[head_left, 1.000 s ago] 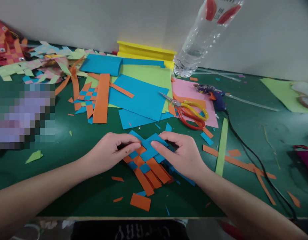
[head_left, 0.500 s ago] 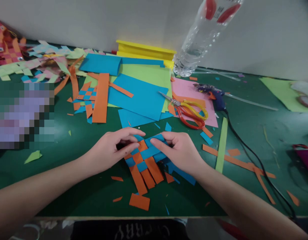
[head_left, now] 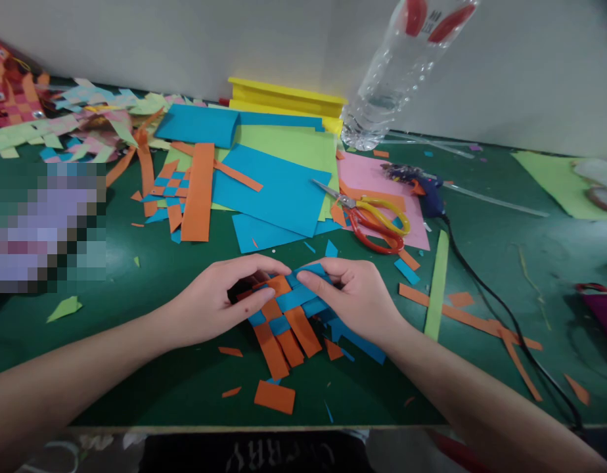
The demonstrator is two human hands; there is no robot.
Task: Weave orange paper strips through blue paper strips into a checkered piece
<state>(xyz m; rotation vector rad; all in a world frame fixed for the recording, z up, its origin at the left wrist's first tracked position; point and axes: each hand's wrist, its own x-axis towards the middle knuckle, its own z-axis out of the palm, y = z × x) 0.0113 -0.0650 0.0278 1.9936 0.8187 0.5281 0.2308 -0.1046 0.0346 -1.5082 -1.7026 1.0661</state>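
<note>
Blue and orange paper strips are woven into a checkered piece [head_left: 280,324] just in front of me, with loose orange ends fanning toward the table's near edge. My left hand [head_left: 209,299] grips its left side, the thumb lying on top and the fingers curled at the far edge. On the other side, my right hand [head_left: 360,295] pinches the blue strips between thumb and fingers. The underside and the fingertips beneath the paper are hidden. Below the weave lies a small orange rectangle [head_left: 274,397].
Scissors [head_left: 377,223] with red and yellow handles lie beyond my right hand, near a glue gun [head_left: 426,194] and its black cord. Behind are blue sheets [head_left: 274,190], a smaller woven piece [head_left: 173,190] and a water bottle [head_left: 382,92]. A pixelated object occupies the left.
My left fingers and thumb have shifted slightly right over the weave, and an orange strip at its far edge now shows lifted or folded. The right hand has hardly moved.
</note>
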